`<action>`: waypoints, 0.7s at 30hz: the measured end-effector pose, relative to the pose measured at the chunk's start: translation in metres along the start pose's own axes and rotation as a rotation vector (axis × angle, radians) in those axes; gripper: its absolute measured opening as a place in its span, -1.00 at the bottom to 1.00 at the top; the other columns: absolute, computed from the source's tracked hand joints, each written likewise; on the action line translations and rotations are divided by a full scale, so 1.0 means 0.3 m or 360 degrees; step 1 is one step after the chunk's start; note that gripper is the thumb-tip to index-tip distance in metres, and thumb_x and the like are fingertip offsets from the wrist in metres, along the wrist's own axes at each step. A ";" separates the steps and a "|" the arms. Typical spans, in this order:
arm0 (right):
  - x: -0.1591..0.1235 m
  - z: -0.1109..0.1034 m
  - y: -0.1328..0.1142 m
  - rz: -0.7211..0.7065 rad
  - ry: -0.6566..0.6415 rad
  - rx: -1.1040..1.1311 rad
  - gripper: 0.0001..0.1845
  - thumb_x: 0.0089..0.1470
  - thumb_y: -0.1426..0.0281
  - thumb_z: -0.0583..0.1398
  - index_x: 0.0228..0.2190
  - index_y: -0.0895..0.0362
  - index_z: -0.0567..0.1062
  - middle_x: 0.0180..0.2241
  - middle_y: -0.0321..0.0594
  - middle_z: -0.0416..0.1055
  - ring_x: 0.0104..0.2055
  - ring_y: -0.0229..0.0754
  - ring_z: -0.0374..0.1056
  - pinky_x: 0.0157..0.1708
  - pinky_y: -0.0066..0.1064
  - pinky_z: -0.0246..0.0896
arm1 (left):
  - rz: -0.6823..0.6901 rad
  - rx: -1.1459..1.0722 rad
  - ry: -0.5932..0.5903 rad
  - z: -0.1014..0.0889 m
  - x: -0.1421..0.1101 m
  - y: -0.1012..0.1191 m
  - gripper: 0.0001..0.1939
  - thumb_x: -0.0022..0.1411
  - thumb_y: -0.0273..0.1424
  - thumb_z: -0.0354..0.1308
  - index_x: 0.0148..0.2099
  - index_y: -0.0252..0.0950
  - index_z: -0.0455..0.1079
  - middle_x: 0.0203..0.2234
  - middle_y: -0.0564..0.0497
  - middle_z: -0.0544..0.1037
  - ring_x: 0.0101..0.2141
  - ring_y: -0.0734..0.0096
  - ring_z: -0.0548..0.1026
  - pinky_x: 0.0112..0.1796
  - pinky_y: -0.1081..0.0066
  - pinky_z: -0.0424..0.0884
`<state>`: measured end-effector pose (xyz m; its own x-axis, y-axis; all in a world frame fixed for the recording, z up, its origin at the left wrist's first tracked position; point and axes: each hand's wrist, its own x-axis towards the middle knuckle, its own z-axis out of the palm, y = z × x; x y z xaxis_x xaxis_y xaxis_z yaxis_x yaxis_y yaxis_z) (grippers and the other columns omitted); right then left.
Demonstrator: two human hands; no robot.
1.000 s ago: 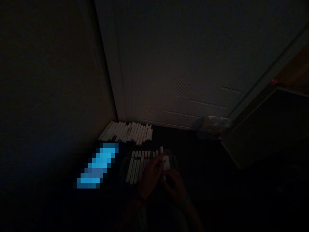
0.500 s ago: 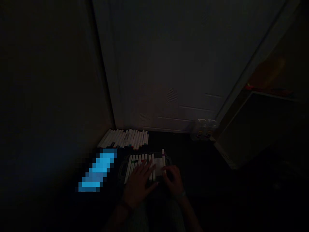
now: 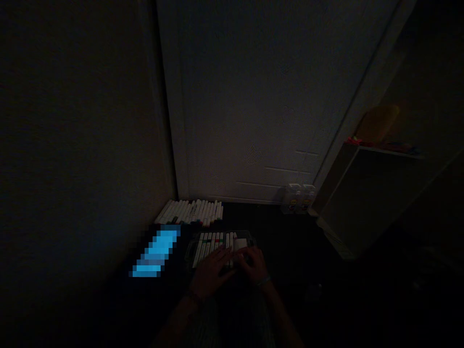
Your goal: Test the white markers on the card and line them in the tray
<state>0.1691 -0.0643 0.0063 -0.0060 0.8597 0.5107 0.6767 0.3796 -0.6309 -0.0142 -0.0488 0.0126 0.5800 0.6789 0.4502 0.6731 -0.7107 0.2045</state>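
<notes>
- Inside the clear case (image 3: 251, 236), a row of white markers (image 3: 208, 246) lies side by side, a few showing green or red bands; that much looks done, from where I stand.
- At the case's right part, a white patch (image 3: 240, 243) shows with no marker across the piece I can see, so I'd judge the filling only partway along.
- Over the case's middle, the left hand (image 3: 209, 271) lies palm down on the markers, fingers stretched out and a little apart.
- Over the case's right part, the right hand (image 3: 255, 266) is bent, thumb and fingers drawn close together; whether they pinch a marker I cannot tell in this gloom.
- Beyond the case and to its left, a second group of markers (image 3: 195, 212) lies outside, packed close along the wall, coloured ends toward us; these seem to be what is left.
- Left of the case, well apart from the hands, a blue glowing patch (image 3: 155, 251) is blurred into blocks.
- Beyond the case to the right, two clear containers (image 3: 299, 199) stand beside each other, labels on their fronts; their contents are too dim to make out.
</notes>
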 end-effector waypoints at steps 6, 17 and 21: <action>0.003 0.020 0.032 -0.0007 0.0116 0.0170 -0.80 0.04 0.29 0.08 -0.34 0.05 0.47 -0.38 -0.25 0.42 -0.31 -0.20 0.30 -0.26 -0.39 0.17 | 0.0009 0.0166 0.0210 -0.072 -0.025 -0.053 -0.33 0.01 -0.05 0.06 0.15 -0.15 0.08 0.09 -0.01 0.23 0.09 0.15 0.16 0.03 0.13 0.16; 0.006 0.010 0.023 0.0004 0.0018 0.0118 -0.80 0.03 0.30 0.09 -0.33 0.07 0.48 -0.39 -0.28 0.43 -0.31 -0.22 0.30 -0.25 -0.41 0.14 | -0.0078 0.0245 -0.0010 -0.033 -0.044 -0.138 -0.31 0.04 0.01 -0.01 0.18 -0.11 0.01 0.14 -0.02 0.13 0.12 0.16 0.10 0.05 0.13 0.08; 0.006 0.009 0.018 -0.0034 -0.0019 0.0067 -0.81 0.01 0.29 0.11 -0.34 0.06 0.48 -0.44 -0.30 0.42 -0.36 -0.24 0.30 -0.26 -0.42 0.12 | -0.0046 0.0213 -0.0018 -0.036 -0.053 -0.131 -0.37 0.08 -0.04 -0.01 0.17 -0.10 0.03 0.14 0.01 0.14 0.11 0.20 0.12 0.04 0.16 0.11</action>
<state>0.1709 -0.0598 0.0023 -0.0292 0.8550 0.5178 0.6445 0.4120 -0.6440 -0.0549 -0.0335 0.0068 0.5639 0.7015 0.4357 0.7444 -0.6603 0.0995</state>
